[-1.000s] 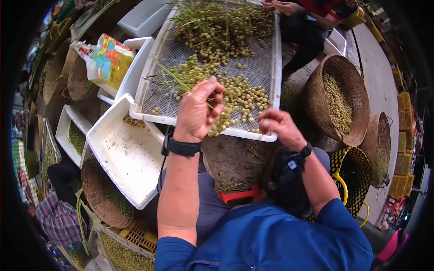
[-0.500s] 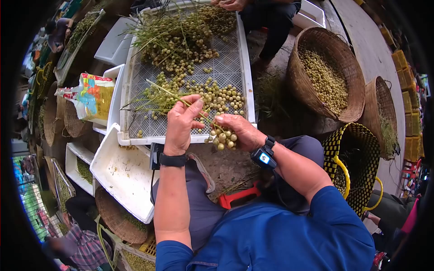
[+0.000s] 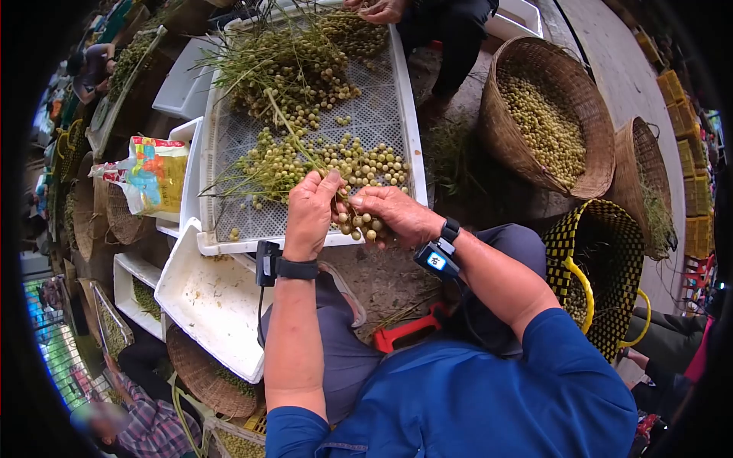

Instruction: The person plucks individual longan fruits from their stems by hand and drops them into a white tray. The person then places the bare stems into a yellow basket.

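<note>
Over the near edge of a white mesh tray (image 3: pixel 417 145), my left hand (image 3: pixel 308 217) pinches the stem of a fruit bunch (image 3: pixel 359 227). The round yellow-brown fruits look like longans. From its grip the long green stem (image 3: pixel 284 122) points up over the tray. My right hand (image 3: pixel 405 217) is closed at the bunch's stalks, its fingertips close to my left ones; the fingers partly hide the stalks. Loose fruits (image 3: pixel 374 164) lie on the mesh just beyond my hands, with a heap of stemmed bunches (image 3: pixel 290 80) behind them.
A wicker basket of loose fruit (image 3: pixel 538 130) stands at the right, above a black-and-yellow woven basket (image 3: pixel 599 267). White foam boxes (image 3: pixel 210 313) and a printed bag (image 3: pixel 156 175) are at the left. A red stool (image 3: pixel 412 327) sits near my legs. Another person's hand (image 3: pixel 378 9) is across the tray.
My hands have drawn closer together at the bunch. The stem has swung more upright over the tray, and the hanging fruits have shifted slightly left and up.
</note>
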`<state>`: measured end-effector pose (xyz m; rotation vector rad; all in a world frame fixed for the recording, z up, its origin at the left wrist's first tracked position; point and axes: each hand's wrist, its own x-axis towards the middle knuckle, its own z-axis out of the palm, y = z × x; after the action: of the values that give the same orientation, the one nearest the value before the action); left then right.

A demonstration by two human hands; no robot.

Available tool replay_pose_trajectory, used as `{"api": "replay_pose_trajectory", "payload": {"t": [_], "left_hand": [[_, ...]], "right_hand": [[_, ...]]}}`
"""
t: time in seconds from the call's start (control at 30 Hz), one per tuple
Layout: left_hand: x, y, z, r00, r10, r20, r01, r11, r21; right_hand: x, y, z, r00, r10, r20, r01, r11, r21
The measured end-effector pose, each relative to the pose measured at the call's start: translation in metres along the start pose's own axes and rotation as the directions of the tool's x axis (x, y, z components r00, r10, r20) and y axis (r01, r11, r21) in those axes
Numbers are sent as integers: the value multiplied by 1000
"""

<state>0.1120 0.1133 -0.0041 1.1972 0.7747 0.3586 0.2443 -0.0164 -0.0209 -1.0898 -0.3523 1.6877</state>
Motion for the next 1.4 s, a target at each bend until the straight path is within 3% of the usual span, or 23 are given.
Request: {"api": "replay_pose_trajectory", "payload": {"t": [0.13,0.2,0.47,0.57,0.6,0.67,0.73,0.87,1.03,1.1,1.17,1.4], "left_hand": [[12,1,2,992,27,-125,-38,995,-87],[18,0,5,975,49,-218,-80,987,-138],[27,-4,8,963,71,-259,-119,977,-177],[28,-4,6,980,92,-174,-88,996,35],[28,-4,8,981,92,-170,-87,996,35],[28,-5,8,981,114,-156,-103,992,76],[27,-2,11,974,115,-197,-116,993,8],[32,-11,4,956,81,-281,-132,977,-165],[38,-15,3,948,60,-314,-140,961,-238],[41,-13,-3,916,68,-396,-178,952,-248],[43,-10,-12,920,45,-390,-158,951,-265],[41,5,-19,948,24,-318,-140,928,-346]], "right_hand": [[8,-5,-1,996,-81,-44,79,996,-39],[14,-4,1,978,-135,-158,140,990,20],[17,-3,-6,983,-88,-161,125,964,234],[15,-4,-9,992,-60,-115,83,975,206],[15,-4,-8,991,-61,-119,85,975,207],[16,-4,-5,979,-77,-186,79,997,4],[18,0,-7,980,-101,-173,102,995,-5],[20,-3,-7,962,-124,-242,146,987,74],[31,11,-18,944,-161,-287,235,941,243],[34,16,-26,938,-157,-310,246,930,273],[34,21,-37,971,-120,-206,200,878,434],[28,12,-33,987,-45,-153,121,837,533]]}}
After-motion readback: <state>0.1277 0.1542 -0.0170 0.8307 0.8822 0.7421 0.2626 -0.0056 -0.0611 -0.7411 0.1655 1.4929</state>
